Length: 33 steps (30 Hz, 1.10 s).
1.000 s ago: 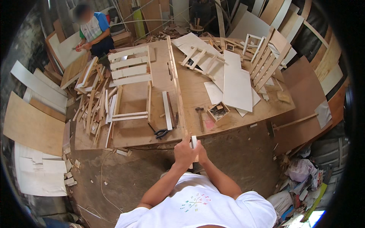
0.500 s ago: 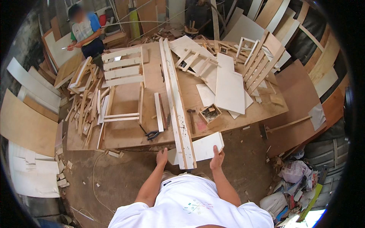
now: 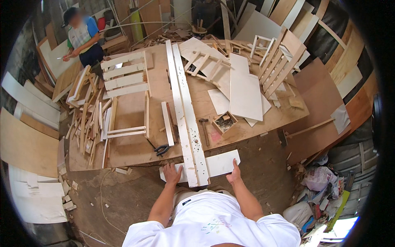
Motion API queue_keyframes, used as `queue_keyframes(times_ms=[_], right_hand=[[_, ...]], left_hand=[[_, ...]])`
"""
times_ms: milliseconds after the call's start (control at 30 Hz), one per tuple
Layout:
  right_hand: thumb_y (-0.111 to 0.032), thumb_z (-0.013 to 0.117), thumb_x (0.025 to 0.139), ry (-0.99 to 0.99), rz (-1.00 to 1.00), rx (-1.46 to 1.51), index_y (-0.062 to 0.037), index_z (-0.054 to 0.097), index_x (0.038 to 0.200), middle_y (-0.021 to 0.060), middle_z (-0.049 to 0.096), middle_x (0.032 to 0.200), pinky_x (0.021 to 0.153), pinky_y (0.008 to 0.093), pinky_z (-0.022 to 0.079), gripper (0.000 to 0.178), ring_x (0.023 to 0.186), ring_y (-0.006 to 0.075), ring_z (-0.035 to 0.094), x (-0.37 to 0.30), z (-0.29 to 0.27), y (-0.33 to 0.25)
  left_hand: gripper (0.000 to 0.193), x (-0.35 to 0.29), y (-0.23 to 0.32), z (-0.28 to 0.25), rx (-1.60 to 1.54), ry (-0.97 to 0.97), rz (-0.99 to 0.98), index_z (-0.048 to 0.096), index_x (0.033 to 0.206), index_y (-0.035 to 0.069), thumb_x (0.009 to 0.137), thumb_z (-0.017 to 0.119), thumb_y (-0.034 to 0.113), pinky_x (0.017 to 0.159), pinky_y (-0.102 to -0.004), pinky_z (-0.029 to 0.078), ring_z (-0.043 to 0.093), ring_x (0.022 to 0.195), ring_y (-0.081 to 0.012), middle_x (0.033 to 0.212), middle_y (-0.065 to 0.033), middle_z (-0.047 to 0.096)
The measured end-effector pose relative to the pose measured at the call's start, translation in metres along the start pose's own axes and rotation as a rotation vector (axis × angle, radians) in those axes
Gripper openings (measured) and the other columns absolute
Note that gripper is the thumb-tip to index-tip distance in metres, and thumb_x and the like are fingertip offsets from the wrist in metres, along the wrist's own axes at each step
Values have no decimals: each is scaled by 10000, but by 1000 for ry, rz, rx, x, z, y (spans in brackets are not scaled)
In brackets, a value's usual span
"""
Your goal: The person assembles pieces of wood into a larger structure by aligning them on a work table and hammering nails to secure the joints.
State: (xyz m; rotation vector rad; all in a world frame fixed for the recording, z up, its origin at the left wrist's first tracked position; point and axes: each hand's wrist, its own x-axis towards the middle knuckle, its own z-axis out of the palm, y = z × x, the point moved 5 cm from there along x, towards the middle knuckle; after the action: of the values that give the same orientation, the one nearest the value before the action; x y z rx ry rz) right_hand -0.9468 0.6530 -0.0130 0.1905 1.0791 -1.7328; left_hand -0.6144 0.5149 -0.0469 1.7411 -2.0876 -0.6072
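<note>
A short white board lies crosswise in front of the table's near edge. Its middle passes beneath two long white planks that stick out over that edge. My left hand grips the board near its left end, fingers laid over the top. At the other end my right hand is closed round the board, thumb up along the edge. Beyond the planks, a hammer lies on the table beside an open wooden box of small metal pieces. Black-handled pliers rest to the left.
On the wooden table stand a slatted wooden frame and a slatted chair back. White panels lie right of the planks. Loose wood strips pile up left. A person stands at the far left.
The white board has come level and now shows at both sides of the long planks. My left hand has shifted slightly left, with its fingers over the board.
</note>
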Motion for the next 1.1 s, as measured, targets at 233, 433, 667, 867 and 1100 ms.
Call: queue_keyframes(times_ms=[233,433,667,867,1100], right_hand=[[-414,720,941,53,109,-121,-67,566,1366,80,631,1336,1044,440,471,570,1205,271,610,37,-33,9],[-343,726,947,205,174,-320,-27,569,1344,108,657,1259,986,381,491,531,1147,242,626,57,-62,11],[-224,709,913,210,-801,-1160,-26,527,1388,189,615,1284,1010,429,474,546,1175,336,607,23,38,-90],[-265,663,930,-123,-827,-1412,-72,560,1367,169,630,1207,963,411,495,488,1123,295,630,92,186,-125],[-325,666,919,-21,-1286,-1836,-198,453,1487,168,603,1227,991,499,467,620,1166,354,592,315,326,-152]], left_hand=[[576,-13,17,-17,23,103,93,560,1262,7,846,765,347,1197,-547,235,415,1320,-416,1304,-219,517],[603,-35,49,-29,-89,126,84,515,1372,22,861,758,229,1208,-540,230,298,1452,-424,1501,-235,389],[535,37,117,-42,-238,250,208,556,1345,36,860,743,166,1182,-520,304,351,1433,-429,1491,-223,433],[602,151,167,-11,-46,229,253,538,1395,19,875,725,257,1209,-522,248,312,1465,-415,1542,-252,383],[588,204,167,27,169,212,65,569,1386,36,865,728,256,1214,-503,227,267,1487,-423,1580,-257,326]])
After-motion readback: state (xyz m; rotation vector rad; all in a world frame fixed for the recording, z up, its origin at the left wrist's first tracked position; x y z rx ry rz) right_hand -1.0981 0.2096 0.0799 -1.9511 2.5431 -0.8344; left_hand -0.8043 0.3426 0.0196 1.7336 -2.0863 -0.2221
